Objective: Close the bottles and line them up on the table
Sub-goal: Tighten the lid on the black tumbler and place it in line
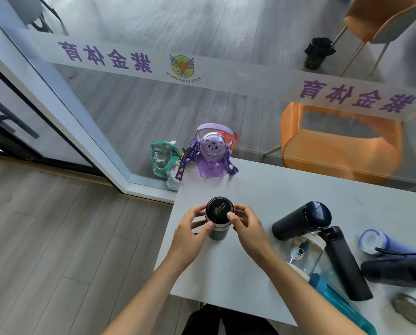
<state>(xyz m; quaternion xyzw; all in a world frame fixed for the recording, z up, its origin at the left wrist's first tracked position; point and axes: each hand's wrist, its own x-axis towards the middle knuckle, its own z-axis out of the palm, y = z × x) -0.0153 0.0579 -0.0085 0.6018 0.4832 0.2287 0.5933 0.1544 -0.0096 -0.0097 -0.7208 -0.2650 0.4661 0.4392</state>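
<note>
I have the small dark bottle [218, 226] upright near the left edge of the table [250, 189]. My left hand [190, 234] wraps its fingers around the body; my right hand [246, 226] pinches the black cap [219, 209] at its rim. To do this well, I judge I should brace the body, keep the cap level and twist until snug.

Count: one purple cartoon bottle [211, 153] stands at the far edge, and I make out about six bottles lying in a heap [335, 250] at right, overlapping, so uncertain.
</note>
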